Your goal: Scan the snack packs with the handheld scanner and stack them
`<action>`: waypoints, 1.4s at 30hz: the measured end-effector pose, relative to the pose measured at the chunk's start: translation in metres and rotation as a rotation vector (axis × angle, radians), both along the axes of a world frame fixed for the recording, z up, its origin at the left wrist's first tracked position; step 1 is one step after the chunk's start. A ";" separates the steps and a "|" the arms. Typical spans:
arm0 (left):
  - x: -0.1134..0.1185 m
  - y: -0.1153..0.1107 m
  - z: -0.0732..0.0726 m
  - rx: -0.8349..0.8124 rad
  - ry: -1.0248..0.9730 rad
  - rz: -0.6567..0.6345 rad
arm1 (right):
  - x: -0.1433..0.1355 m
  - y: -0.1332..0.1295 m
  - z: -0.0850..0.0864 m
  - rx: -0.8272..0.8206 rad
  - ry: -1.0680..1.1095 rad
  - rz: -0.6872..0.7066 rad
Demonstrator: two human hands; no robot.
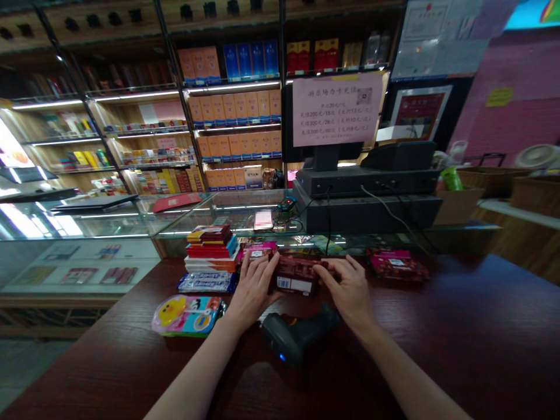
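A dark brown snack packet with a white label and barcode lies between my two hands on the table. My left hand is at its left end, index finger and thumb against it, the other fingers stretched out over a pink-and-brown packet behind. My right hand pinches the right end of the brown packet between thumb and fingers. Just in front lies a black handheld barcode scanner with a blue light lit. Another pink-and-brown packet rests to the right of my right hand.
Left of my left hand are a stack of boxes, blue-and-white wrapped bars and a duck-themed toy package. A glass counter runs behind, carrying a monitor with a paper sign and a black cash drawer with cables.
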State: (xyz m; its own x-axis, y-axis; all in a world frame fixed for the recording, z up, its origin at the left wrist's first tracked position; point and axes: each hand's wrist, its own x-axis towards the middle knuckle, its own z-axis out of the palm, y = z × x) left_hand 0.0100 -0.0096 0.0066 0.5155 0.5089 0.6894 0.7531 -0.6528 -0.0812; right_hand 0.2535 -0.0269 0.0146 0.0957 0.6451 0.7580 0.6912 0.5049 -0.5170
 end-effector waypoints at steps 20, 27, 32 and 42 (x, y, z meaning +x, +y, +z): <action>-0.007 -0.007 0.006 0.012 0.059 -0.059 | -0.001 0.001 -0.006 -0.100 -0.020 0.044; -0.012 -0.005 0.005 0.056 0.025 -0.059 | -0.002 0.000 -0.007 -0.206 0.005 0.093; -0.021 -0.001 0.005 0.095 -0.036 -0.023 | 0.006 -0.003 -0.001 -0.320 -0.025 0.201; -0.043 0.005 0.008 0.079 -0.101 0.101 | 0.016 -0.028 0.010 -0.732 -0.463 0.624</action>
State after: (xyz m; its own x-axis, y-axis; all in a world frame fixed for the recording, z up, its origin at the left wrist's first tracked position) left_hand -0.0334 -0.0049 0.0147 0.3906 0.4967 0.7751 0.8213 -0.5683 -0.0498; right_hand 0.2699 -0.0545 0.0242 -0.6070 0.7935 0.0439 0.6246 0.5105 -0.5911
